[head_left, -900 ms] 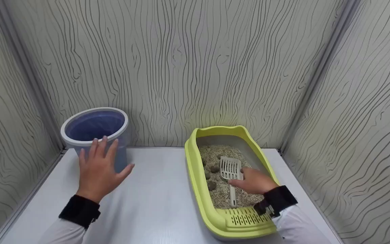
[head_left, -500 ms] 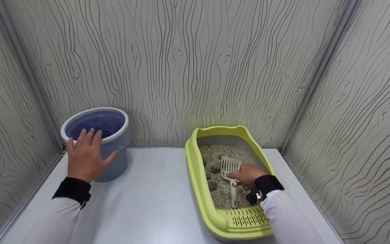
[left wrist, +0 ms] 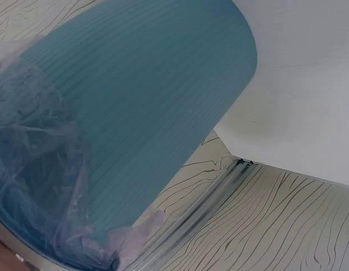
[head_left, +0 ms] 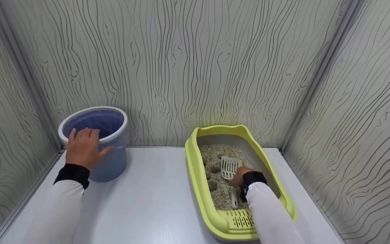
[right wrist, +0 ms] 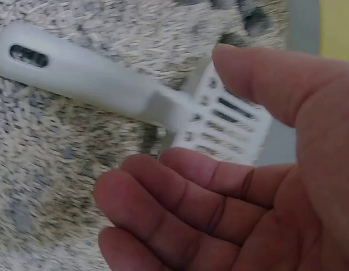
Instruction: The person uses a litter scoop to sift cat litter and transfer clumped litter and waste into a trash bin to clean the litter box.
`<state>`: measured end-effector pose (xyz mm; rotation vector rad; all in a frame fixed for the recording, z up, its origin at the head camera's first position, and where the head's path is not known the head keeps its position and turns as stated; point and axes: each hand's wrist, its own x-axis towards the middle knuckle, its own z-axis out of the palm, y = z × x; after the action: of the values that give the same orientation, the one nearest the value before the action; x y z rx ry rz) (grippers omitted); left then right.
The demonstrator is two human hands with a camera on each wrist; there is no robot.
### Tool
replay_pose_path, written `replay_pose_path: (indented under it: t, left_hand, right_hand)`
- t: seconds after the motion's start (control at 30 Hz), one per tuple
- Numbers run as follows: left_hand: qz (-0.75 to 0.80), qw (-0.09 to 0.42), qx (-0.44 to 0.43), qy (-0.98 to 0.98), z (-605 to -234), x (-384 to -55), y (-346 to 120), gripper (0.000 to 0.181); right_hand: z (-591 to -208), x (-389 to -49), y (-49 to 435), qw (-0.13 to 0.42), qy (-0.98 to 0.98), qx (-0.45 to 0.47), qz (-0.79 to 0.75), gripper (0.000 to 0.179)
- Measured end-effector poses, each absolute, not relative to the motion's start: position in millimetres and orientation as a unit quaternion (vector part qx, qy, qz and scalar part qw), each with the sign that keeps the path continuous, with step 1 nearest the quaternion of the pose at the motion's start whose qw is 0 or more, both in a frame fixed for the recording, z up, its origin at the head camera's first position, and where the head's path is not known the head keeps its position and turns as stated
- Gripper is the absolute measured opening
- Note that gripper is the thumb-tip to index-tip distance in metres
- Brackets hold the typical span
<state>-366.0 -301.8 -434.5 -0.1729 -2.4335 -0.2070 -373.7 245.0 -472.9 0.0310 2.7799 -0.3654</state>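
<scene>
In the head view my left hand (head_left: 84, 150) holds the near rim of a blue trash bin (head_left: 112, 166), with fingers bent over the edge and the thumb outside. A clear bag lines the bin; in the left wrist view the bag (left wrist: 39, 141) hangs over its outside. My right hand (head_left: 240, 174) hovers over a slotted litter scoop (head_left: 229, 166) lying on the litter. Up close in the right wrist view, thumb and loosely bent fingers stand apart near the scoop's handle (right wrist: 95, 79), which lies free of them.
The scoop rests in a yellow-green litter box (head_left: 195, 179) with a perforated front step (head_left: 242, 220). Several dark clumps (head_left: 212, 185) lie left of the scoop. Both containers stand on a white table (head_left: 154, 189) near the wood-patterned back wall (head_left: 181, 67).
My left hand has moved left to the bin, and its fingers have bent over the rim. My right hand has shifted left and turned over the scoop, which lies in the same place.
</scene>
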Motion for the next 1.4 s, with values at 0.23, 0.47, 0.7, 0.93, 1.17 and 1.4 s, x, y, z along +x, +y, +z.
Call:
replay_pose_path:
  t: [0.23, 0.47, 0.7, 0.93, 1.17, 1.4]
  left_hand:
    - [-0.058, 0.315, -0.081, -0.944, -433.9, -368.4, -298.5, 0.063]
    - [-0.061, 0.298, -0.069, -0.95, -431.5, -372.8, -298.9, 0.049]
    - [-0.085, 0.296, -0.061, -0.949, -429.9, -376.0, -297.8, 0.054]
    - [-0.079, 0.325, -0.062, -0.94, -430.9, -372.1, -294.1, 0.054]
    - [-0.04, 0.426, -0.105, -0.898, -442.1, -363.8, -281.5, 0.054]
    - [-0.02, 0.486, -0.166, -0.858, -446.8, -354.2, -264.4, 0.059]
  right_hand:
    - [-489.5, -369.3, 250.2, 0.153, 0.981, -0.006, -0.118, 0.034]
    - [-495.8, -368.9, 251.7, 0.128, 0.98, -0.003, -0.153, 0.011]
    - [-491.7, -370.7, 253.2, 0.136, 0.981, -0.011, -0.141, 0.018]
    - [-481.9, -377.6, 259.4, 0.088, 0.983, -0.019, -0.157, 0.029]
    - [-477.1, -381.8, 276.6, 0.074, 0.973, 0.006, -0.217, 0.058]
    - [-462.5, -388.9, 297.0, 0.032, 0.972, -0.008, -0.232, 0.033]
